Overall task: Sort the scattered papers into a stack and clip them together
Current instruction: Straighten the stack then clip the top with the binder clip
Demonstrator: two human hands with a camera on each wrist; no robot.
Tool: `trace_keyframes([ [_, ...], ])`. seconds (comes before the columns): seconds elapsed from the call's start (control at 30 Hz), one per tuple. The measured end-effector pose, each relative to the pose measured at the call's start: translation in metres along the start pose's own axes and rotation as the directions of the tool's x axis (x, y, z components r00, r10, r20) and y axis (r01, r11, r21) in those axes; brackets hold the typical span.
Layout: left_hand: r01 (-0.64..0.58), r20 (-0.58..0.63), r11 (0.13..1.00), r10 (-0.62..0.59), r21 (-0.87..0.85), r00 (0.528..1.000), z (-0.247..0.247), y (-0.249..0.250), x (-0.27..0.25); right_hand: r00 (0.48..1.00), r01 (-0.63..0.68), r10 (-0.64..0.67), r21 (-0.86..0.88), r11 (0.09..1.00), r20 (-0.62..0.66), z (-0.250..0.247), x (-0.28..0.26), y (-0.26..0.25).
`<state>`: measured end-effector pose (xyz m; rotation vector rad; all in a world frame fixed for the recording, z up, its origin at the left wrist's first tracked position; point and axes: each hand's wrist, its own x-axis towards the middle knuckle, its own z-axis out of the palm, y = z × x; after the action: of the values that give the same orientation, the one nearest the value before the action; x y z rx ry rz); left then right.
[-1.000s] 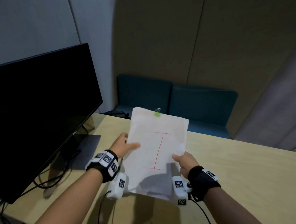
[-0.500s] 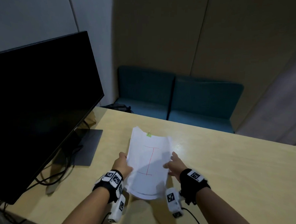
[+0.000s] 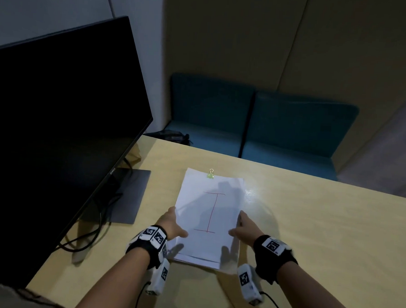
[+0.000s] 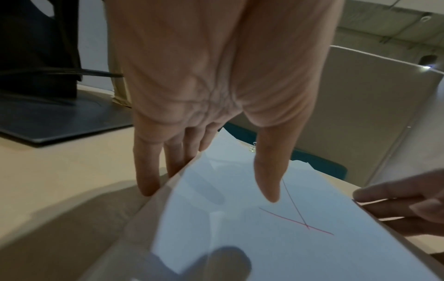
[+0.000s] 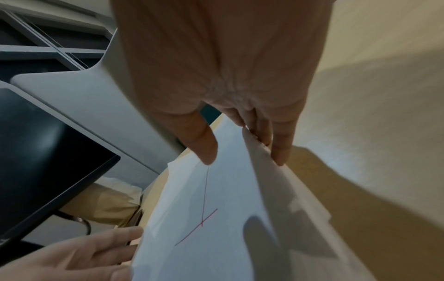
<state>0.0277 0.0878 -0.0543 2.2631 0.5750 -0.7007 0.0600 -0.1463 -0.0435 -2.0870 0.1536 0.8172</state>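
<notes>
**Setting the clipped stack down square**

My left hand (image 3: pixel 170 225) and right hand (image 3: pixel 244 227) each pinch a long edge of the paper stack (image 3: pixel 208 215), thumbs on top, fingers underneath. The stack sits low over the wooden desk (image 3: pixel 310 242), a green binder clip (image 3: pixel 210 175) on its far edge. I'd lower it flat and slide my fingers out sideways, so no sheet drags. Whether the near end touches the desk is unclear, and I can't count the sheets.
</notes>
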Motion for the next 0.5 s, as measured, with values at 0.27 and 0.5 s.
trace_keyframes([
  [0.27, 0.004, -0.069, 0.999, -0.007, -0.039, 0.998, -0.053, -0.014, 0.044, 0.997, 0.056, -0.056, -0.016, 0.998, 0.045, 0.017, 0.044, -0.048],
  [0.5, -0.018, -0.092, 0.999, 0.015, -0.034, 0.996, -0.087, -0.016, 0.083, 0.999, 0.035, -0.035, 0.018, 0.999, 0.034, 0.026, 0.078, -0.077],
])
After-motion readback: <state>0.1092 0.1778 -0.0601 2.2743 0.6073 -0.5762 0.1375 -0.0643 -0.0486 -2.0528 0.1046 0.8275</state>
